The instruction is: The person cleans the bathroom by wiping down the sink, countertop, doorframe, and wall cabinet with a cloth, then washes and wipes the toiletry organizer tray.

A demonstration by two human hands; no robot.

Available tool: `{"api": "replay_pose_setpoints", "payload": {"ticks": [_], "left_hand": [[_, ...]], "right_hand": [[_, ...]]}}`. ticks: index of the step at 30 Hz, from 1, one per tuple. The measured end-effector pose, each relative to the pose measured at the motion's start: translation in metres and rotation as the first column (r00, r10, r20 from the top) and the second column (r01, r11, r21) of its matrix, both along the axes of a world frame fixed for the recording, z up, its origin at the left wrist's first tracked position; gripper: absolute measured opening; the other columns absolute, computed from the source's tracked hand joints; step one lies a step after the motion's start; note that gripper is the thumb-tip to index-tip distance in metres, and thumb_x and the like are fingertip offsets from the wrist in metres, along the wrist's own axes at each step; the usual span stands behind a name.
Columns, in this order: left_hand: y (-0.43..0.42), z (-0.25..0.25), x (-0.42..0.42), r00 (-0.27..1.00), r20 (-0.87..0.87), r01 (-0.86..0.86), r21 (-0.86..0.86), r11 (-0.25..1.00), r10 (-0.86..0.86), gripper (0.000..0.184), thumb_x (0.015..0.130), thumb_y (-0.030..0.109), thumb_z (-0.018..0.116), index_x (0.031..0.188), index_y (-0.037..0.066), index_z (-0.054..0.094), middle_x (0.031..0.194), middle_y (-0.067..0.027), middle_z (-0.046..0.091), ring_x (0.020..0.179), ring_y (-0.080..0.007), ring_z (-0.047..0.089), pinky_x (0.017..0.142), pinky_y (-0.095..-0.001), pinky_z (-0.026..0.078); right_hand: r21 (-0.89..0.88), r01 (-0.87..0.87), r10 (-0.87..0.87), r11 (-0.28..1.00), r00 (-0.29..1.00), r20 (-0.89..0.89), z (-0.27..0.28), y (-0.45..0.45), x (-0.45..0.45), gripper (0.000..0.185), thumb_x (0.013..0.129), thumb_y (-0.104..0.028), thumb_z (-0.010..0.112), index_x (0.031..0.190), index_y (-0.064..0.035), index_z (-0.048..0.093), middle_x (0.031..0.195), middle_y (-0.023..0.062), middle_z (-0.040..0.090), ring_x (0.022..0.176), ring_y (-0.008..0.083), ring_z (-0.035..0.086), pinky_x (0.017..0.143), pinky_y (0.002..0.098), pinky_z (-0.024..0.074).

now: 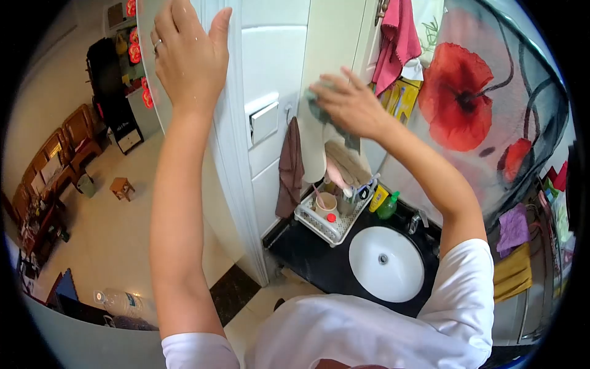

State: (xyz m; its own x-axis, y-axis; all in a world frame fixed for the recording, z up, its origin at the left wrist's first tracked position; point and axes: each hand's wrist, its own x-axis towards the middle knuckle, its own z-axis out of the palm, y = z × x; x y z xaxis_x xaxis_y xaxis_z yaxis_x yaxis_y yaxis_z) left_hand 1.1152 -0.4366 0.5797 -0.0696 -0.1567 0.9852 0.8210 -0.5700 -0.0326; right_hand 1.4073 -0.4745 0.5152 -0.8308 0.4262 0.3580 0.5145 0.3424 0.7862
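Note:
My left hand (pixel 192 58) is raised at the upper left, beside the white door frame (pixel 227 123). Its fingers are stretched out and the thumb stands apart; a ring sits on one finger and wet drops show on the skin. My right hand (pixel 353 106), blurred by motion, lies over a grey-green cloth (pixel 351 141) in front of a pale panel (pixel 329 37). Part of the cloth sticks out past the fingertips, and the rest is hidden under the palm. Whether the cloth touches the panel I cannot tell for sure.
Below is a black counter (pixel 307 258) with a white sink (pixel 369 280), a faucet (pixel 415 221), a white basket (pixel 332 238) and a green bottle (pixel 388 208). A brown towel (pixel 291 172) hangs by the switch (pixel 265 123). A poppy-print curtain (pixel 399 147) hangs right.

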Motion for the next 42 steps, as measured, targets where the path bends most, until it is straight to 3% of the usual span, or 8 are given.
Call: {"api": "replay_pose_setpoints", "payload": {"ticks": [14, 20, 24, 27, 30, 32, 37, 42], "left_hand": [[-0.009, -0.001, 0.002, 0.997, 0.051, -0.050, -0.079, 0.996, 0.054, 0.064, 0.093, 0.027, 0.058, 0.142, -0.004, 0.031, 0.138, -0.0254, 0.038, 0.127, -0.0412, 0.039, 0.106, -0.0427, 0.034], [-0.014, 0.000, 0.005, 0.996, 0.067, -0.048, -0.108, 0.993, 0.055, 0.066, 0.093, 0.039, 0.055, 0.142, 0.003, 0.032, 0.140, -0.0214, 0.038, 0.129, -0.0394, 0.038, 0.105, -0.0451, 0.035], [-0.010, -0.001, 0.003, 0.999, 0.044, -0.014, -0.124, 0.992, 0.019, 0.068, 0.094, 0.051, 0.050, 0.142, 0.005, 0.034, 0.140, -0.0216, 0.038, 0.132, -0.0378, 0.036, 0.104, -0.0494, 0.035], [-0.004, 0.001, 0.000, 0.999, 0.011, -0.042, -0.106, 0.994, 0.043, 0.070, 0.095, 0.051, 0.048, 0.142, 0.003, 0.031, 0.140, -0.0231, 0.037, 0.133, -0.0385, 0.032, 0.105, -0.0507, 0.034], [-0.007, 0.000, 0.002, 0.999, -0.002, -0.052, -0.108, 0.993, 0.052, 0.071, 0.095, 0.047, 0.051, 0.143, 0.000, 0.028, 0.140, -0.0243, 0.036, 0.133, -0.0384, 0.031, 0.107, -0.0507, 0.031], [-0.019, -0.007, 0.004, 0.998, -0.011, -0.058, -0.103, 0.993, 0.058, 0.071, 0.095, 0.045, 0.052, 0.143, -0.001, 0.027, 0.140, -0.0247, 0.036, 0.133, -0.0381, 0.030, 0.108, -0.0507, 0.028], [-0.107, -0.100, 0.043, 0.963, -0.196, 0.111, -0.333, 0.936, -0.184, 0.080, 0.080, 0.034, 0.068, 0.144, 0.001, 0.032, 0.146, -0.0246, 0.025, 0.131, -0.0437, 0.028, 0.109, -0.0525, 0.020], [-0.143, -0.176, 0.078, 0.873, -0.010, 0.424, -0.480, 0.768, -0.488, 0.069, 0.081, 0.030, 0.068, 0.140, 0.004, 0.042, 0.144, -0.0239, 0.028, 0.131, -0.0432, 0.029, 0.108, -0.0498, 0.027]], "right_hand": [[-0.232, 0.097, -0.065, 0.968, 0.988, 0.139, -0.116, -0.011, 0.002, 0.034, 0.077, -0.020, 0.054, 0.105, -0.0083, 0.068, 0.136, 0.0035, 0.052, 0.132, 0.0236, 0.040, 0.116, 0.0476, 0.0216], [-0.124, 0.059, -0.074, 0.991, 0.990, -0.121, -0.109, -0.016, -0.001, 0.031, 0.078, -0.020, 0.054, 0.100, -0.0063, 0.069, 0.127, 0.0056, 0.057, 0.128, 0.0233, 0.042, 0.116, 0.0433, 0.0218], [-0.278, 0.068, -0.058, 0.958, 0.997, 0.046, -0.146, -0.024, 0.005, 0.031, 0.077, -0.020, 0.053, 0.101, -0.0077, 0.068, 0.128, 0.0079, 0.057, 0.127, 0.0239, 0.044, 0.111, 0.0430, 0.0286], [-0.595, 0.052, -0.199, 0.802, 0.963, -0.184, -0.149, -0.035, -0.003, 0.029, 0.077, -0.016, 0.057, 0.102, -0.0074, 0.068, 0.123, 0.0092, 0.060, 0.124, 0.0240, 0.047, 0.105, 0.0411, 0.0356], [-0.530, -0.216, -0.197, 0.820, 0.762, -0.616, -0.132, -0.049, -0.018, 0.027, 0.078, -0.011, 0.060, 0.104, -0.0078, 0.069, 0.112, 0.0110, 0.063, 0.113, 0.0248, 0.053, 0.098, 0.0387, 0.0403], [-0.268, -0.556, -0.157, 0.787, 0.239, -0.958, -0.119, -0.054, -0.036, 0.027, 0.083, -0.008, 0.057, 0.109, -0.0073, 0.067, 0.104, 0.0149, 0.061, 0.103, 0.0277, 0.057, 0.093, 0.0377, 0.0441], [0.204, -0.847, -0.415, 0.491, -0.434, -0.800, -0.074, -0.062, -0.077, 0.027, 0.092, -0.004, 0.052, 0.117, 0.0034, 0.058, 0.111, 0.0045, 0.058, 0.102, 0.0092, 0.055, 0.089, 0.0242, 0.0440], [0.284, -0.943, -0.615, 0.174, -0.329, -0.717, -0.084, -0.100, -0.114, 0.031, 0.091, -0.008, 0.055, 0.121, -0.0017, 0.056, 0.112, 0.0026, 0.058, 0.105, 0.0089, 0.052, 0.093, 0.0253, 0.0414]]}}
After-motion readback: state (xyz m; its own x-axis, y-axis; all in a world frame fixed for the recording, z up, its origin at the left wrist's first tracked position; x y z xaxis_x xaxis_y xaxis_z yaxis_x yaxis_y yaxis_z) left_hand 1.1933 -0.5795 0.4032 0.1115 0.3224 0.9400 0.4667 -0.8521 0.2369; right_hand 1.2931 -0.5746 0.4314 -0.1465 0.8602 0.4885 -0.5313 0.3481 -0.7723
